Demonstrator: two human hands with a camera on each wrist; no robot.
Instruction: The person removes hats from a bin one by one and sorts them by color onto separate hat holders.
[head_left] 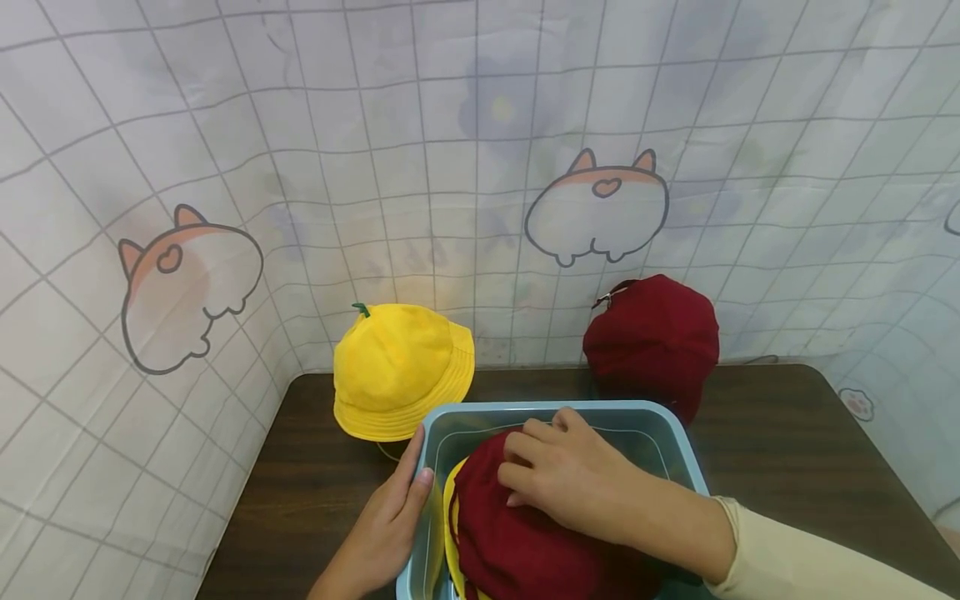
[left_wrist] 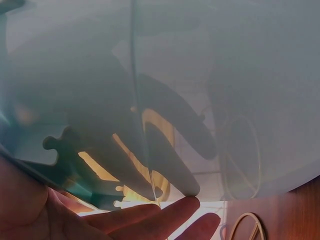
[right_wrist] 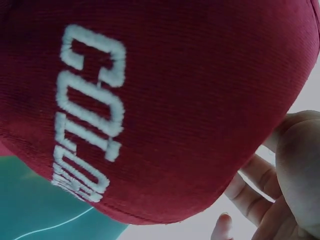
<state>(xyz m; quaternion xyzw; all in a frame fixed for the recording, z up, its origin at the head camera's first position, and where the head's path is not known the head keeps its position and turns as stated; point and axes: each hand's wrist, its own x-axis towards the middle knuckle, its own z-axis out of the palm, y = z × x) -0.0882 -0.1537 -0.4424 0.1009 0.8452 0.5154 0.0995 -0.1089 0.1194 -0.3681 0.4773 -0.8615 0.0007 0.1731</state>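
A light blue plastic bin (head_left: 686, 450) stands at the table's front. My left hand (head_left: 386, 517) steadies its left wall; in the left wrist view straight fingers (left_wrist: 165, 217) lie along the pale wall (left_wrist: 270, 125). Inside the bin, a dark red cap (head_left: 517, 550) lies over a yellow hat (head_left: 450, 508). My right hand (head_left: 562, 475) is on top of the red cap, bent fingers holding its crown. White raised lettering shows on the cap (right_wrist: 190, 100) in the right wrist view, where its edge hides some fingertips.
A yellow bucket hat (head_left: 397, 367) with a green stem sits behind the bin at left. Another dark red cap (head_left: 652, 342) with a strap buckle stands at back right. The dark wooden table (head_left: 787, 442) meets a grid-patterned cloth (head_left: 480, 208).
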